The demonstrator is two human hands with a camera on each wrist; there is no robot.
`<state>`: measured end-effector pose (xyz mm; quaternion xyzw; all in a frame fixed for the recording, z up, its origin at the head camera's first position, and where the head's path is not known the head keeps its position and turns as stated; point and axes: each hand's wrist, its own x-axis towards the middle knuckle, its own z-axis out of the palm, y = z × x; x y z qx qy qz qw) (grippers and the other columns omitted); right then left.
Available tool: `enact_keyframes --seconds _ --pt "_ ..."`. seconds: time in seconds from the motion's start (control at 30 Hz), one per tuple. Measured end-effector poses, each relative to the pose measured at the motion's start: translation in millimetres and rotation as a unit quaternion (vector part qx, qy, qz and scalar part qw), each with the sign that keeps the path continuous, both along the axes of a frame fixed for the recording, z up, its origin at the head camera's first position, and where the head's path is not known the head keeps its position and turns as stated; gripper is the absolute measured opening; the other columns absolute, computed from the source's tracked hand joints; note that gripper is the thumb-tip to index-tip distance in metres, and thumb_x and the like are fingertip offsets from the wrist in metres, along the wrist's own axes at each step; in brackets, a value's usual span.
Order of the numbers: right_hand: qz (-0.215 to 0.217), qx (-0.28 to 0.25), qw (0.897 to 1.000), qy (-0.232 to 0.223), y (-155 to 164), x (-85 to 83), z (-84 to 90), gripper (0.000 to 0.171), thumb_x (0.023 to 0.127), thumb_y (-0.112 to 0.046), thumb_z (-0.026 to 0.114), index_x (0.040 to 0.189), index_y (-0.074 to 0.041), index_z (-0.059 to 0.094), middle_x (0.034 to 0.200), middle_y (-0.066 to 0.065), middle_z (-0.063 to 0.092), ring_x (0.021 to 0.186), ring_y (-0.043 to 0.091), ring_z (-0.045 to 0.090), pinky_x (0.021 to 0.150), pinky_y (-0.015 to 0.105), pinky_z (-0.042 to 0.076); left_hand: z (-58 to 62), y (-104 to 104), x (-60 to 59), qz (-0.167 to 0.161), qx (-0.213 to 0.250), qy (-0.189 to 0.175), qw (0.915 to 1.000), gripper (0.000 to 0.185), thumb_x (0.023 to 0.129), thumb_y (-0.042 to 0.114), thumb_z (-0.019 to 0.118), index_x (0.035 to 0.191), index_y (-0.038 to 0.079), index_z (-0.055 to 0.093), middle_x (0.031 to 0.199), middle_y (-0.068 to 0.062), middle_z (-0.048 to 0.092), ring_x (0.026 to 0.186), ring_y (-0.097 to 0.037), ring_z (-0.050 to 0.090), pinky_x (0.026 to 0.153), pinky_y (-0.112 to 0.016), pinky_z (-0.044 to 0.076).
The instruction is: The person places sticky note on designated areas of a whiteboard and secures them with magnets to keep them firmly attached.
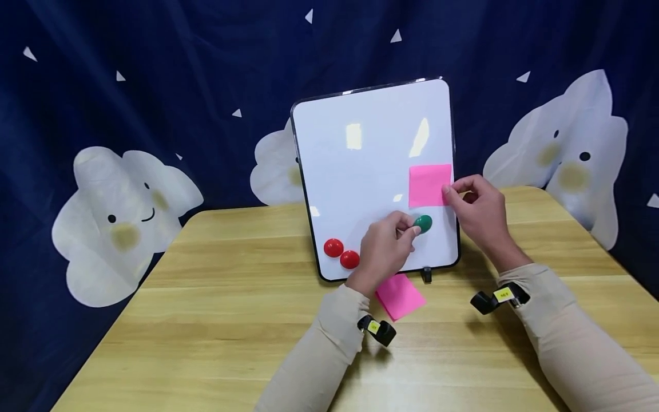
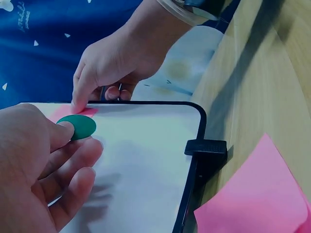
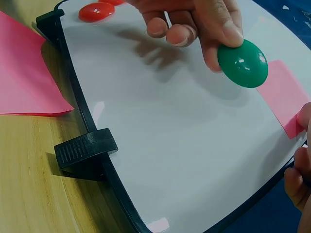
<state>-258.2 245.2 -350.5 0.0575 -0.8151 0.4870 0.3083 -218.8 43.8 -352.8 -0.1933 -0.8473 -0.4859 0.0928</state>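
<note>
A small whiteboard [image 1: 376,166] with a black frame stands tilted on the table. Between thumb and fingers, my left hand [image 1: 386,246] pinches a round green magnet [image 1: 424,223], held in front of the board just below a pink sticky note [image 1: 428,186]. That note lies against the board's right side. My right hand [image 1: 481,209] pinches the note's right edge at the frame, its thumb [image 2: 80,104] on the front and its other fingers curled behind the board's edge. Two red magnets [image 1: 333,248] sit at the board's lower left, seen also in the right wrist view.
More pink sticky notes [image 1: 401,298] lie on the wooden table [image 1: 231,320], below the board and partly behind my left wrist. Black feet [image 3: 87,148] hold up the board's lower edge. A dark blue curtain [image 1: 154,46] with cloud faces hangs behind the table.
</note>
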Motion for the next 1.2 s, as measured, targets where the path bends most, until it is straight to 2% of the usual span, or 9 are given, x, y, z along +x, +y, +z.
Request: enact_keyframes --seconds 0.1,0.23,0.33,0.67,0.93,1.2 --pt "-0.002 0.002 1.000 0.002 -1.0 0.3 0.0 0.026 0.095 -0.026 0.070 0.103 -0.002 0.065 0.092 0.004 0.061 0.070 0.017 0.050 0.058 0.015 0.040 0.0 1.4 -1.4 -0.022 0.063 -0.041 0.9969 0.006 0.097 0.017 0.068 0.097 0.013 0.063 0.086 0.002 0.071 0.061 -0.003 0.065 0.058 -0.023 0.049" --pt "-0.003 0.005 1.000 0.007 -2.4 0.6 0.7 0.026 0.096 -0.026 0.069 0.103 -0.002 0.065 0.092 0.004 0.061 0.070 0.016 0.050 0.059 0.016 0.040 1.5 1.9 -4.2 -0.040 0.154 -0.096 0.9826 0.006 0.097 0.014 0.068 0.098 0.011 0.063 0.087 0.002 0.072 0.064 -0.012 0.069 0.059 -0.024 0.052" --pt "0.001 0.006 1.000 0.005 -3.0 0.8 0.6 0.026 0.096 -0.027 0.069 0.103 -0.002 0.064 0.093 0.004 0.061 0.071 0.017 0.049 0.059 0.016 0.040 4.9 1.1 -6.6 -0.035 0.181 -0.110 0.9767 0.005 0.097 0.015 0.068 0.099 0.012 0.064 0.085 0.006 0.072 0.065 -0.014 0.070 0.061 -0.026 0.054" --pt "-0.008 0.005 1.000 -0.003 -3.4 2.8 1.4 0.028 0.096 -0.029 0.069 0.106 -0.003 0.065 0.095 0.005 0.061 0.075 0.019 0.048 0.061 0.016 0.039 12.5 5.5 -12.8 -0.039 0.191 -0.096 0.9762 0.006 0.098 0.017 0.068 0.098 0.013 0.064 0.086 0.003 0.072 0.064 -0.014 0.070 0.060 -0.028 0.057" --pt "-0.004 0.009 1.000 0.000 -3.6 3.2 0.5 0.027 0.097 -0.028 0.068 0.106 -0.002 0.064 0.095 0.006 0.062 0.075 0.018 0.049 0.061 0.016 0.040 19.3 12.0 -18.2 -0.017 0.195 -0.079 0.9775 0.005 0.097 0.015 0.068 0.099 0.011 0.064 0.085 0.004 0.073 0.061 -0.013 0.069 0.059 -0.028 0.057" --pt "-0.004 0.014 1.000 0.004 -2.4 4.8 0.5 0.027 0.097 -0.027 0.068 0.105 -0.002 0.064 0.095 0.007 0.063 0.073 0.018 0.049 0.060 0.015 0.039 26.5 19.6 -21.4 -0.005 0.199 -0.085 0.9763 0.006 0.097 0.015 0.068 0.098 0.011 0.064 0.085 0.000 0.074 0.059 -0.013 0.068 0.057 -0.027 0.056"
